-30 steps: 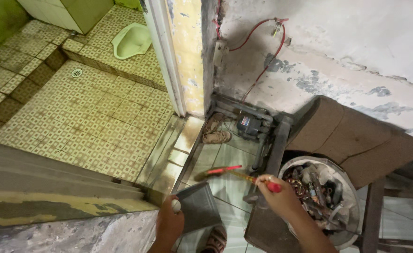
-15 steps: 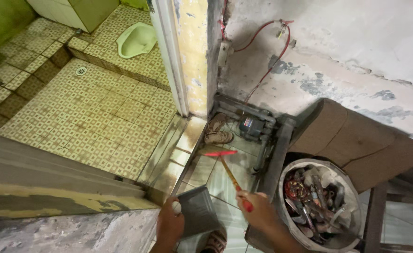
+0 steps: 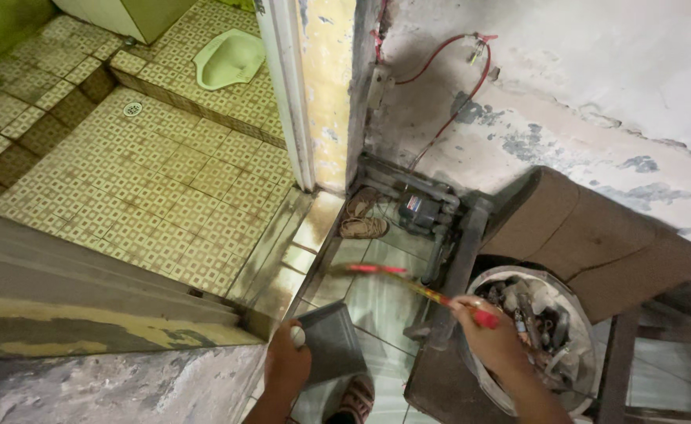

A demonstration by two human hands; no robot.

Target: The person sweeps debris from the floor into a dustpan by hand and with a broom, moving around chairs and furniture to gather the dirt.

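The person's right hand (image 3: 493, 339) is closed around the red grip of a small hand broom (image 3: 422, 291) — its thin red-and-yellow handle slants up and to the left, and the red head, blurred, hangs over the pale glossy floor tiles (image 3: 377, 302). The left hand (image 3: 286, 367) is wrapped around the handle of a grey metal dustpan (image 3: 331, 345), a white knob at the handle's end showing between thumb and fingers; the pan lies low over the tiles, just beside the raised concrete step (image 3: 125, 377), its open edge toward the broom head. Whether it touches the floor cannot be told.

Under the right forearm sits a round white bucket (image 3: 573, 396) crammed with tools and metal odds and ends, beside a brown cushioned chair (image 3: 596, 235). A pair of woven sandals (image 3: 361, 216) lies by the doorway, next to a small dark pump motor (image 3: 417, 210) — red wires (image 3: 447, 63) run up the peeling wall above it. Through the door frame (image 3: 290, 94) lies a patterned tiled floor with a green squat toilet (image 3: 227, 59). A sandalled foot (image 3: 357, 400) shows at the lower edge.
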